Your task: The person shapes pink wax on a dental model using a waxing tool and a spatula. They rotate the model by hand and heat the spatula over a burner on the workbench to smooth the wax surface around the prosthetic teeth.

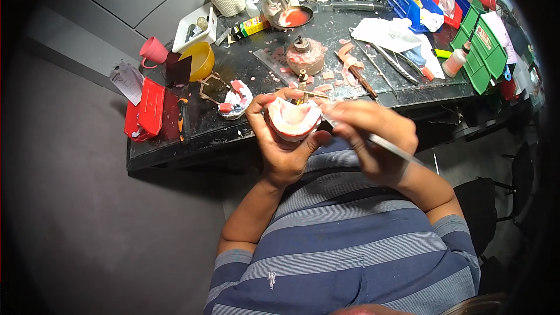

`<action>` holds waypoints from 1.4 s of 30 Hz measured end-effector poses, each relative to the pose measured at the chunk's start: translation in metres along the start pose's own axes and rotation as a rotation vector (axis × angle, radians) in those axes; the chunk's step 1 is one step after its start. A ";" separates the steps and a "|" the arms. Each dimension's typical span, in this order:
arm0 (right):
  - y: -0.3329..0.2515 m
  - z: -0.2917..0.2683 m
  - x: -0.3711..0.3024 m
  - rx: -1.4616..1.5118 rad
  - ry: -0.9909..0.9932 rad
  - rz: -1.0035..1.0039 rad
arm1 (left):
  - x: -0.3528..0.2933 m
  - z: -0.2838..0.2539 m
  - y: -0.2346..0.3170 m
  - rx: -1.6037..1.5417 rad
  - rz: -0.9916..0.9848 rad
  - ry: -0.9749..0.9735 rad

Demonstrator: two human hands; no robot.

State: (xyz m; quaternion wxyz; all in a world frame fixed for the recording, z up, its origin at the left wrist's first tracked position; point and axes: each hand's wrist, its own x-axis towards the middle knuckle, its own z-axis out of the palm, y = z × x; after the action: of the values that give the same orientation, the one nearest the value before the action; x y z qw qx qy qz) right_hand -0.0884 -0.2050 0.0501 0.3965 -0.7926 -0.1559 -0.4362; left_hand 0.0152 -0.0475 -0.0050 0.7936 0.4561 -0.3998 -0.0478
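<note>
Pink and white dental cast (293, 119) cupped in the left hand (282, 140), fingers curled around its base and thumb pressed at its lower right edge, raised above the lap, just in front of the dark workbench (192, 128). Right hand (373, 137) close beside the cast, fingers pinched on a thin metal instrument (385, 146), tip lying at the cast's right rim, handle running back over the wrist. Striped blue and grey shirt (350, 239) filling the lower middle of the head view.

On the bench behind the hands: a small wax-spattered burner (304, 53), pink wax scraps (348, 58) to its right, a second pink and white cast (235, 100) left of the hands, a yellow bowl (199, 58), a pink cup (153, 51), a red box (146, 111) at the left edge. Farther right, blue bins (408, 0) and green bins (481, 46), with white paper (388, 32) between them and the burner.
</note>
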 end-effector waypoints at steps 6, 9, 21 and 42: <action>0.049 -0.022 0.002 0.314 0.383 0.114 | 0.006 -0.016 0.008 -0.383 -0.252 -0.019; 0.062 -0.032 -0.002 0.228 0.411 0.257 | 0.003 -0.022 0.009 -0.528 -0.372 0.000; 0.016 -0.025 0.014 0.281 -0.082 0.112 | 0.012 -0.012 0.026 -0.688 -0.547 0.072; 0.011 -0.009 0.012 0.451 -0.207 -0.005 | 0.009 -0.017 0.041 -1.290 -1.075 -0.004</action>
State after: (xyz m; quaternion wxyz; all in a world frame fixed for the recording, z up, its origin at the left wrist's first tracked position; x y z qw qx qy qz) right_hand -0.0808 -0.2200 0.0570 0.5441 -0.7243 -0.2909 -0.3078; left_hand 0.0209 -0.0161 0.0271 0.7672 0.0410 -0.0237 -0.6397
